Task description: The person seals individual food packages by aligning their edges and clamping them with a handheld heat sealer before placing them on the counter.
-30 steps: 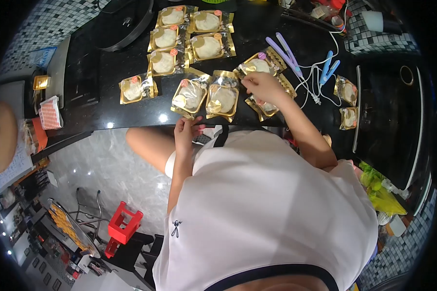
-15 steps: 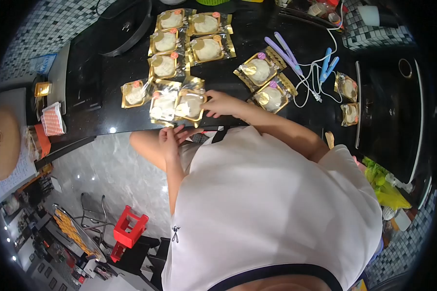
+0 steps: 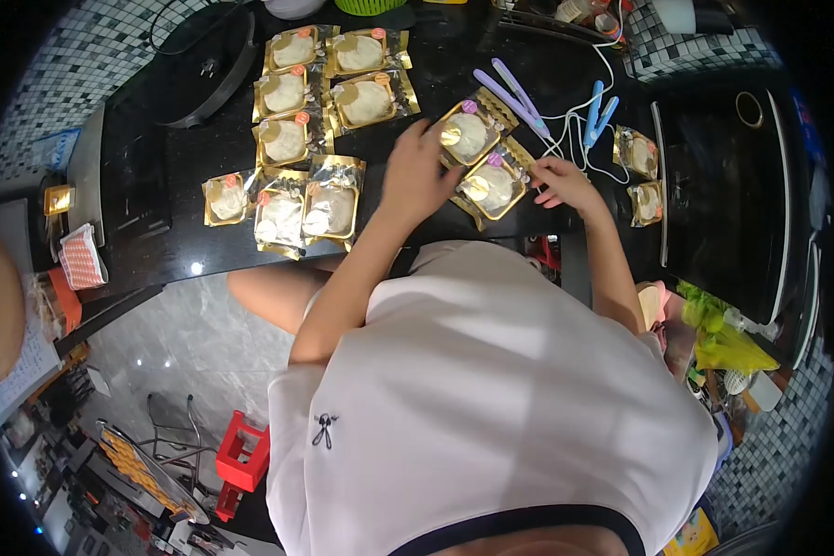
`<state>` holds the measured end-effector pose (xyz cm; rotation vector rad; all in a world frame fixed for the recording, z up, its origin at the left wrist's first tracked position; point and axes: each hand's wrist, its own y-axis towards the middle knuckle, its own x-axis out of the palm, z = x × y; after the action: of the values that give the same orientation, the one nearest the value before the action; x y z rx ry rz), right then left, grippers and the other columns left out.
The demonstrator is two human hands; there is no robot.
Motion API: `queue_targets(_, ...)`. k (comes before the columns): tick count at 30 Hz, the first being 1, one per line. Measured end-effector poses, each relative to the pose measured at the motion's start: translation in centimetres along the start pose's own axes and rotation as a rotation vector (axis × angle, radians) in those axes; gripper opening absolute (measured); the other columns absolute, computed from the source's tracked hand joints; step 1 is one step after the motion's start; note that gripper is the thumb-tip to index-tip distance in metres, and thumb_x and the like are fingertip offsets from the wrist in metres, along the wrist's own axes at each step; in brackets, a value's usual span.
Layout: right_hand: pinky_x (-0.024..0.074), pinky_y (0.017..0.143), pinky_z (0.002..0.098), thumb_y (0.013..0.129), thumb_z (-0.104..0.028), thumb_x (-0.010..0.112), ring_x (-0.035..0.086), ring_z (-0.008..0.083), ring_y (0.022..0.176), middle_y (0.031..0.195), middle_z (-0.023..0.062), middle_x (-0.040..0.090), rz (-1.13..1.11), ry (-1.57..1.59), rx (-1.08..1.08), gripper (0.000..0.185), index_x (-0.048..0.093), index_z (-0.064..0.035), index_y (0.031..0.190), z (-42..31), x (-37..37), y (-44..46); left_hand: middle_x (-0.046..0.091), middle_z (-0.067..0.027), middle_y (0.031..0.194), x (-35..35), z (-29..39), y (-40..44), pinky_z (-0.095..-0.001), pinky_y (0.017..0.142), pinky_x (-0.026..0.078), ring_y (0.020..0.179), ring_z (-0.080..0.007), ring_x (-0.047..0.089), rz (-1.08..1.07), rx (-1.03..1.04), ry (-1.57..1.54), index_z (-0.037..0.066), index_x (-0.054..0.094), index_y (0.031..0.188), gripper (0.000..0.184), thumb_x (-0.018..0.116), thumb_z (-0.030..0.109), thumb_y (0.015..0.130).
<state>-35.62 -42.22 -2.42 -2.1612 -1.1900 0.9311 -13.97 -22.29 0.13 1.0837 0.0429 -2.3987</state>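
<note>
My left hand (image 3: 417, 173) is at the left edges of two gold packages with purple stickers, its thumb and fingers apart. The upper package (image 3: 469, 135) and the lower package (image 3: 493, 188) lie tilted side by side, each with a pale round item under clear film. My right hand (image 3: 565, 184) is at the right end of the lower package, fingers spread and fingertips near its foil edge. To the left, two gold packages (image 3: 280, 219) (image 3: 332, 209) stand side by side near the counter's front edge, beside a smaller one (image 3: 227, 198).
Several similar packages (image 3: 361, 100) lie in rows farther back. A purple hair straightener (image 3: 512, 97), a blue one (image 3: 600, 116) and white cables lie at the right. Two small packages (image 3: 637, 154) (image 3: 647, 203) sit beyond them. A black round pan (image 3: 208, 69) is back left.
My left hand has moved up and right from the counter's front edge to the purple-sticker packages. My right hand has left the left-hand pair and moved right. That pair now lies farther left than at first.
</note>
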Motion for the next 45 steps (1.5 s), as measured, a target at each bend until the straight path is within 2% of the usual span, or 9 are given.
queue_targets(7, 0.0544, 0.071, 0.0268, 0.088, -0.018, 0.063, 0.066, 0.0179, 0.085, 0.098, 0.0057, 0.063, 0.073, 0.536, -0.109, 0.016, 0.056, -0.0071, 0.098, 4.0, 1.4, -2.8, 0.040, -0.0217, 0.129, 6.3, 1.2, 5.0, -0.0502, 0.091, 0.040, 0.116, -0.0363, 0.042, -0.114, 0.032, 0.245, 0.008, 0.034, 0.137, 0.091, 0.076, 0.043, 0.065)
queue_targets(15, 0.0524, 0.081, 0.0324, 0.089, -0.010, 0.052, 0.062, 0.0182, 0.089, 0.095, 0.0073, 0.060, 0.108, 0.866, -0.219, 0.013, 0.052, -0.0058, 0.101, 4.6, 1.3, -1.4, 0.035, -0.0244, 0.135, 6.7, 0.8, 1.8, -0.0544, 0.091, 0.040, 0.121, -0.0392, 0.039, -0.122, -0.013, 0.366, 0.010, 0.027, 0.142, 0.086, 0.068, 0.041, 0.073)
queue_targets(19, 0.0503, 0.085, 0.0323, 0.089, -0.007, 0.049, 0.060, 0.0178, 0.093, 0.098, 0.0076, 0.060, 0.144, 0.802, -0.267, 0.013, 0.050, -0.0057, 0.103, 4.0, -0.8, -2.9, 0.042, -0.0258, 0.124, 6.9, 1.2, 2.2, -0.0521, 0.088, 0.044, 0.114, -0.0397, 0.044, -0.103, 0.021, 0.444, 0.010, 0.022, 0.143, 0.093, 0.071, 0.038, 0.070)
queue_targets(28, 0.0494, 0.084, 0.0295, 0.090, -0.009, 0.050, 0.058, 0.0116, 0.092, 0.096, 0.0013, 0.056, 0.052, 0.668, -0.283, 0.014, 0.053, -0.0055, 0.103, -0.3, 2.5, -0.8, 0.051, -0.0210, 0.105, -0.9, 0.0, -1.2, -0.0405, 0.070, 0.053, 0.092, -0.0335, 0.058, -0.442, -0.355, 0.650, 0.012, 0.012, 0.147, 0.107, 0.074, 0.044, 0.065)
queue_targets(33, 0.0473, 0.084, 0.0241, 0.088, -0.010, 0.054, 0.057, 0.0077, 0.090, 0.089, -0.0004, 0.057, -0.207, 0.504, -0.389, 0.010, 0.056, -0.0063, 0.097, -3.6, 5.0, 3.0, 0.055, -0.0192, 0.111, -3.6, -1.1, -1.6, -0.0387, 0.087, 0.038, 0.097, -0.0316, 0.057, -0.512, -0.378, 0.799, 0.006, 0.016, 0.146, 0.107, 0.071, 0.054, 0.067)
queue_targets(36, 0.0460, 0.085, 0.0251, 0.088, -0.011, 0.059, 0.056, 0.0089, 0.094, 0.096, 0.0022, 0.060, -0.287, 0.501, -0.459, 0.015, 0.056, -0.0062, 0.101, -4.9, 6.8, 4.9, 0.054, -0.0155, 0.120, -4.3, -1.3, -1.8, -0.0396, 0.087, 0.037, 0.102, -0.0275, 0.053, -0.387, -0.273, 0.849, 0.007, 0.024, 0.144, 0.099, 0.070, 0.053, 0.069)
queue_targets(40, 0.0478, 0.079, 0.0255, 0.088, -0.013, 0.060, 0.058, 0.0108, 0.091, 0.102, 0.0040, 0.061, 0.079, 0.494, -0.489, 0.028, 0.054, -0.0057, 0.114, -4.9, 7.7, 5.0, 0.058, -0.0141, 0.105, -3.3, -2.7, 0.3, -0.0374, 0.082, 0.042, 0.095, -0.0280, 0.053, -0.086, -0.124, 0.443, 0.005, 0.057, 0.118, 0.057, 0.070, 0.038, 0.073)
queue_targets(41, 0.0484, 0.077, 0.0256, 0.087, -0.014, 0.062, 0.059, 0.0115, 0.090, 0.102, 0.0048, 0.062, 0.118, 0.470, -0.424, 0.030, 0.054, -0.0051, 0.115, -4.3, 7.4, 5.2, 0.063, -0.0173, 0.089, -2.8, -3.0, 1.3, -0.0403, 0.075, 0.048, 0.085, -0.0336, 0.059, 0.081, -0.069, 0.338, 0.005, 0.069, 0.094, 0.034, 0.067, 0.035, 0.077)
queue_targets(45, 0.0495, 0.069, 0.0239, 0.085, -0.021, 0.067, 0.061, 0.0120, 0.079, 0.091, 0.0042, 0.065, 0.074, 0.428, -0.209, 0.027, 0.062, -0.0022, 0.103, -4.6, 7.7, 4.5, 0.065, -0.0174, 0.083, -0.3, -5.5, 4.3, -0.0408, 0.074, 0.050, 0.083, -0.0351, 0.061, -0.178, -0.363, 0.149, 0.006, 0.072, 0.075, 0.026, 0.068, 0.032, 0.075)
